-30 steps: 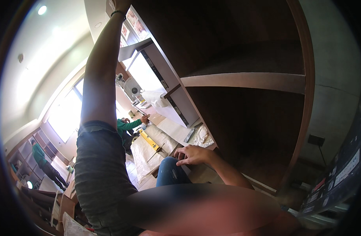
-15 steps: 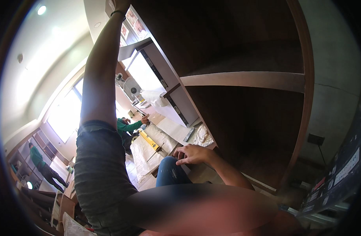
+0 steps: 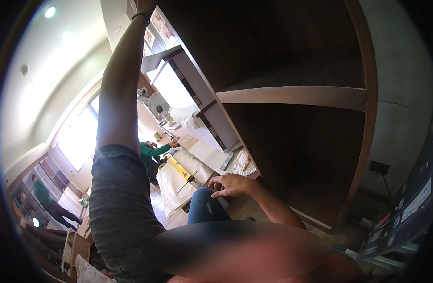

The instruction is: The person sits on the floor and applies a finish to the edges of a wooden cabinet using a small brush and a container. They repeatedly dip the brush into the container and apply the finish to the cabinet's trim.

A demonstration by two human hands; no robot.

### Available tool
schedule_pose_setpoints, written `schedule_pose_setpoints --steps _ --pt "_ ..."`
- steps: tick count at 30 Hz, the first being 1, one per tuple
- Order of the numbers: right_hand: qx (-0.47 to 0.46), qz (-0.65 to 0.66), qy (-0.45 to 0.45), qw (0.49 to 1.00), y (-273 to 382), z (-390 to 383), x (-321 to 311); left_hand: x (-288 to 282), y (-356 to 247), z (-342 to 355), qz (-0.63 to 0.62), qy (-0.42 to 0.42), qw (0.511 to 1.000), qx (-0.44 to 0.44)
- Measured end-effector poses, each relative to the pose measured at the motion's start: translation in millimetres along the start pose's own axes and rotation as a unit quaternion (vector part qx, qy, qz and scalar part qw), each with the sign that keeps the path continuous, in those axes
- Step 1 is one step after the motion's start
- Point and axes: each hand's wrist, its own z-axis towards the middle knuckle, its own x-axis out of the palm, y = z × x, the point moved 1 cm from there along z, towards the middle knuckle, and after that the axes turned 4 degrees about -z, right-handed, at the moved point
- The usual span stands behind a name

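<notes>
My left arm reaches up along the left side, and my left hand is at the top edge beside the cabinet's upper corner. A thin dark band circles that wrist; the fingers are cut off, so their grip cannot be seen. My right hand rests by my bent knee in paint-spotted blue jeans, its fingers loosely curved and apart, holding nothing. To the right of both hands stands a large dark-brown open cabinet with a pale shelf edge across it.
A yellow spirit level lies on a covered work surface. Beyond are drawer units with black slides, a fan and a co-worker's green sleeve. Another person stands far left. A dark box stands right.
The standing person at far left has shifted a little leftward and leans more. The nearer co-worker's hand has moved slightly. Both of my hands have stayed in place.
</notes>
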Motion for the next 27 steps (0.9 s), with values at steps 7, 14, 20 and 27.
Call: schedule_pose_setpoints --steps 7,14,20,27 --pt "0.003 0.008 -0.005 1.000 1.6 -1.1 -1.6 -3.4 -14.6 3.0 -0.056 0.030 0.998 -0.026" --pt "-0.011 0.007 -0.012 1.000 -5.9 3.7 3.5 -4.9 3.6 4.7 -0.036 0.031 0.999 0.021" --pt "0.001 0.000 -0.017 1.000 -7.8 -1.9 1.8 -5.3 7.3 13.5 -0.051 0.052 0.997 0.005" --pt "-0.003 -0.007 -0.017 1.000 7.9 -3.6 -5.2 -18.7 34.5 18.4 -0.032 0.058 0.992 0.104"
